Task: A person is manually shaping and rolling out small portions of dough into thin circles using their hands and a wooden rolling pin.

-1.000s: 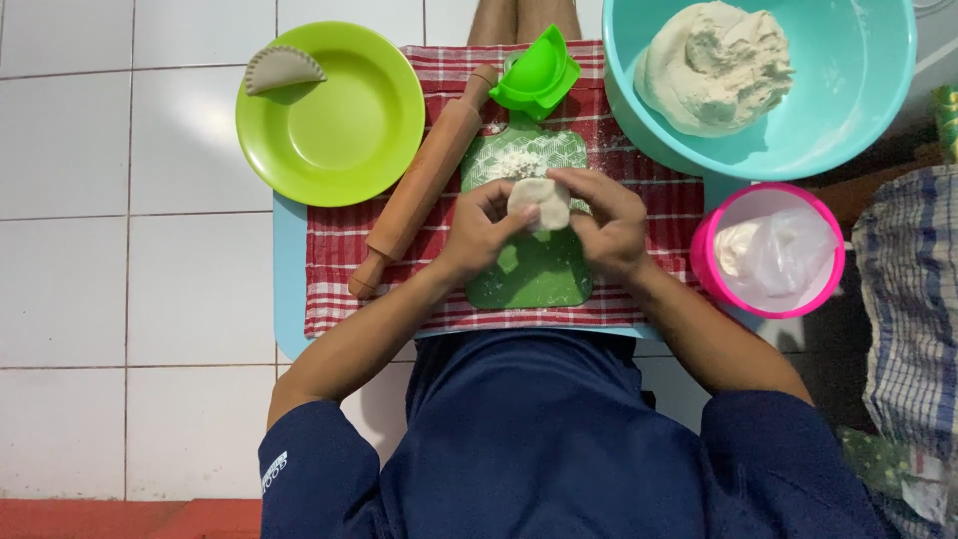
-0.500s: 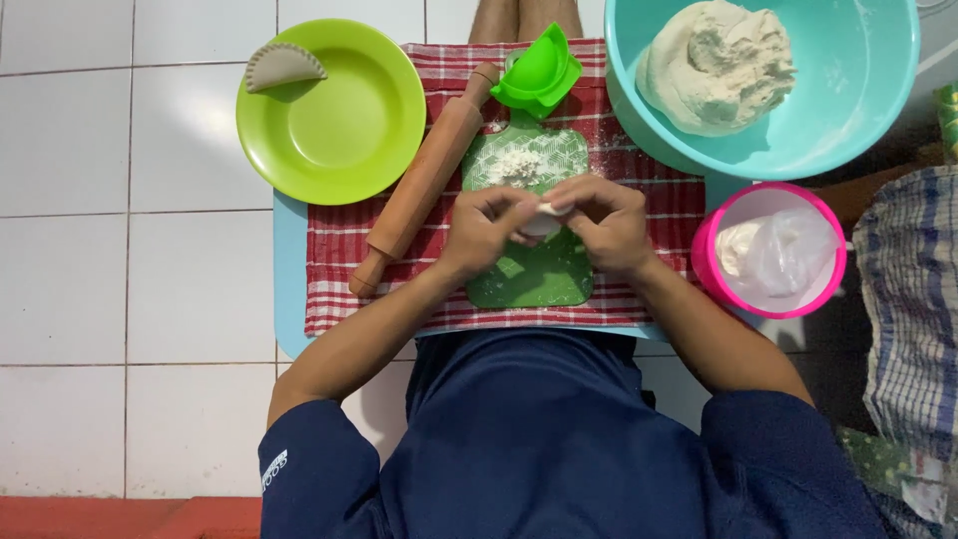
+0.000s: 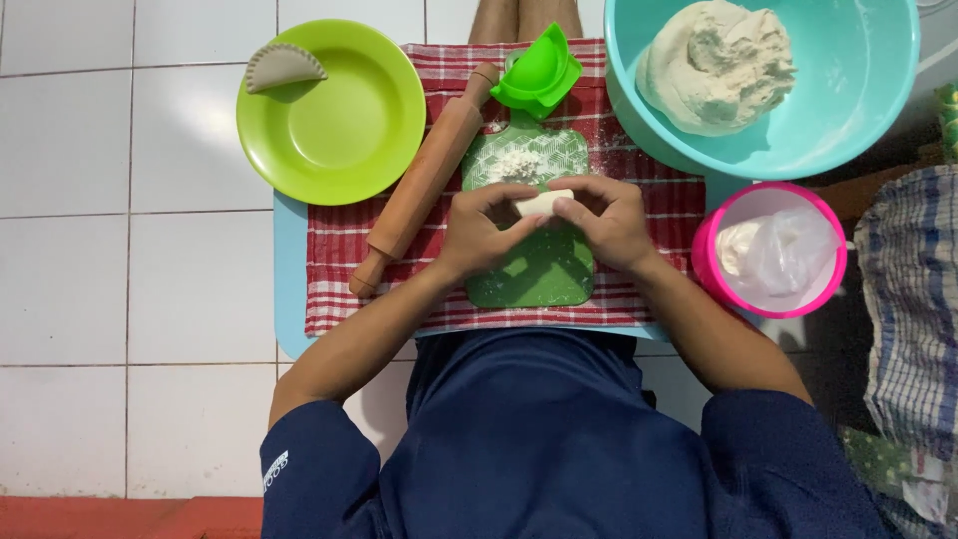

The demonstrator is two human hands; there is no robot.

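Pale dough piece [image 3: 543, 203] | pinched by left hand [image 3: 481, 232], right hand [image 3: 607, 222] | underside hidden

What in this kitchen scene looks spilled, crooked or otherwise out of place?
Little stands out: loose flour dusts the green board and the checked cloth beside it, and the rolling pin lies slantwise. Both hands pinch one dough piece.

Fingers [image 3: 504, 205] hide most of the dough piece [image 3: 544, 203] (checked cloth bag [image 3: 913, 309] cut off at the edge).

Left hand [image 3: 479, 232], right hand [image 3: 606, 222] meet at centre, fingers [image 3: 521, 193] apparently pinched together, forearms angled inward.
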